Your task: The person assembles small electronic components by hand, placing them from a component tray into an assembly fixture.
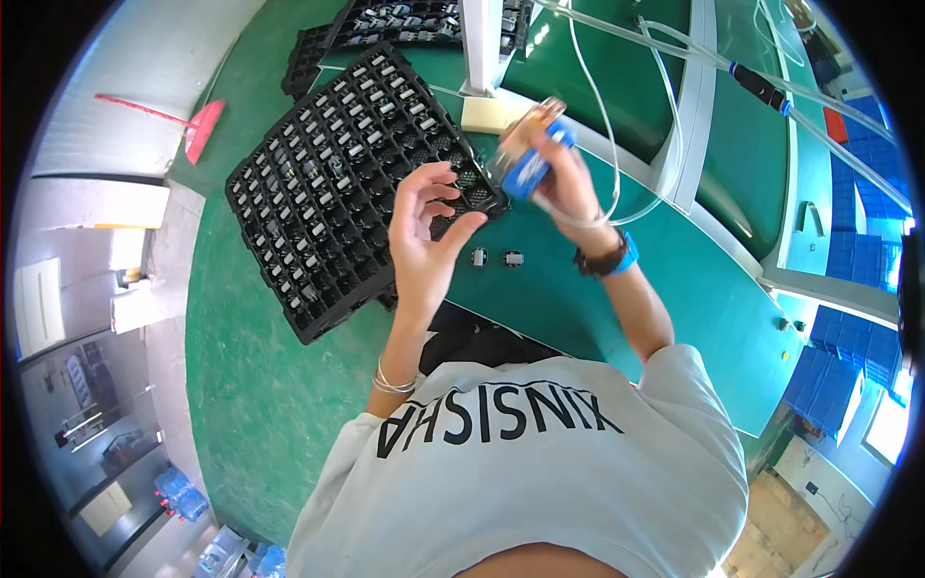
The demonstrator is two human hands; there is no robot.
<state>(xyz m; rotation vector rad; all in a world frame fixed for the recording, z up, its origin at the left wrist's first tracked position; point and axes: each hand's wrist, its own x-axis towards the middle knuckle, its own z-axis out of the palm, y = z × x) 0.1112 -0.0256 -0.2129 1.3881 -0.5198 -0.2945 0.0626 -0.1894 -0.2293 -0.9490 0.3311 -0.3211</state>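
My right hand (570, 188) is closed round a blue hand-held tool (526, 173) with a tan or brass-coloured end. A thin clear hose (617, 173) runs by that hand, and motion blurs the tool. My left hand (428, 226) is open, with curled fingers apart and the thumb stretched out, over the near right corner of a black compartment tray (318, 183). Small metal parts fill many of its pockets. Two small silver-and-black parts, one (479, 257) and another (514, 258), lie on the green table (568, 299) between my hands.
Beyond the tool is a pale yellow block (489, 115) by a white post (480, 48). More loaded black trays (405, 24) lie at the back. Clear hoses with a black connector (759, 89) hang at upper right. Blue bins (824, 385) stand far right.
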